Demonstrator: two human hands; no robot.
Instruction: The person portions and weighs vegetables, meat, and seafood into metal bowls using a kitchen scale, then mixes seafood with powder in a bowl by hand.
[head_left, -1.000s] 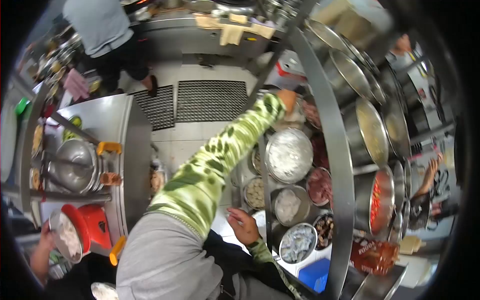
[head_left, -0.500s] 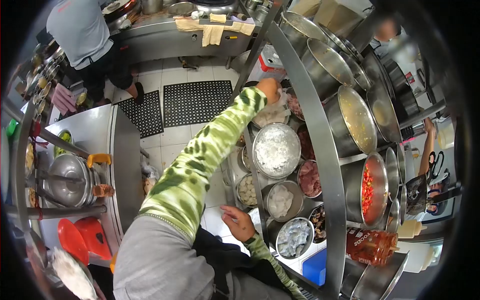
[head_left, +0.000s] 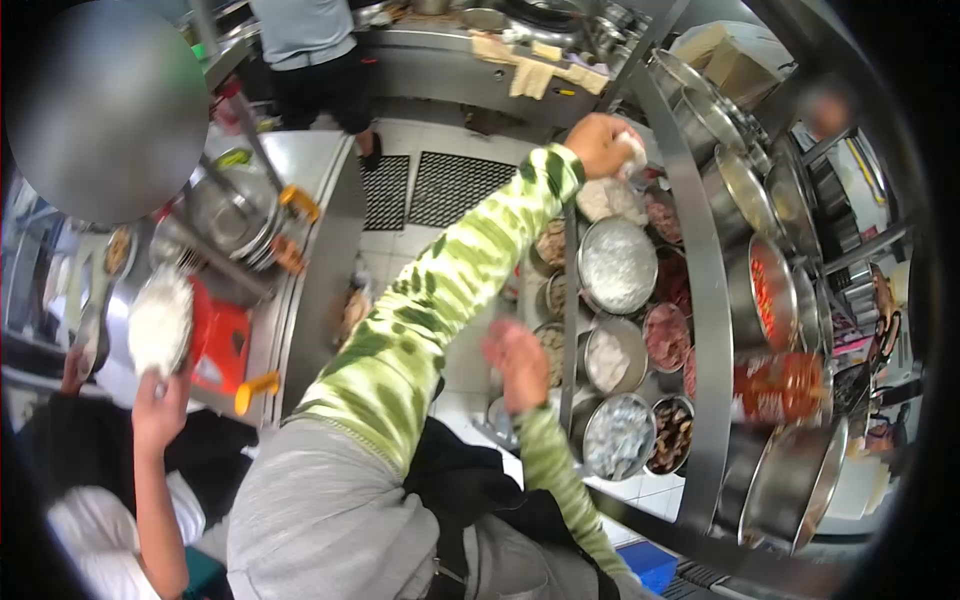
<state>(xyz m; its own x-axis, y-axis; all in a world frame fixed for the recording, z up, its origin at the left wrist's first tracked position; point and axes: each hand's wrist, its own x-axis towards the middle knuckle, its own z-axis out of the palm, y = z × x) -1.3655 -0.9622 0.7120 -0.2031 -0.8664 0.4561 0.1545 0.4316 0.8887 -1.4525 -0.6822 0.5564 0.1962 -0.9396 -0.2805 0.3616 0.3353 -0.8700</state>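
My left hand (head_left: pixel 600 148), at the end of the green patterned sleeve, is closed on a pale, wet-looking piece of food (head_left: pixel 631 157). It is above a bowl of pale slices (head_left: pixel 612 201). A large metal bowl of white powder (head_left: pixel 617 265) sits just nearer to me. My right hand (head_left: pixel 520 362) is empty and blurred, its fingers loosely stretched out beside the row of bowls. Around it are white pieces in a metal bowl (head_left: pixel 608 362), pinkish sliced meat (head_left: pixel 667 336), greyish raw shrimp-like pieces (head_left: pixel 617 438) and dark chunks (head_left: pixel 672 435).
A steel shelf post (head_left: pixel 690 250) runs between these bowls and the tall pots (head_left: pixel 745 190). A sauce jar (head_left: pixel 775 388) lies on the right. At lower left, another person's hand (head_left: pixel 160 400) holds a heaped white dish (head_left: pixel 160 325). Someone stands by the far stove counter (head_left: pixel 430 65).
My view has swung left. My left hand has lifted out of the pale slices with a piece in its fingers. My right hand has risen. Another person's arms have appeared at lower left.
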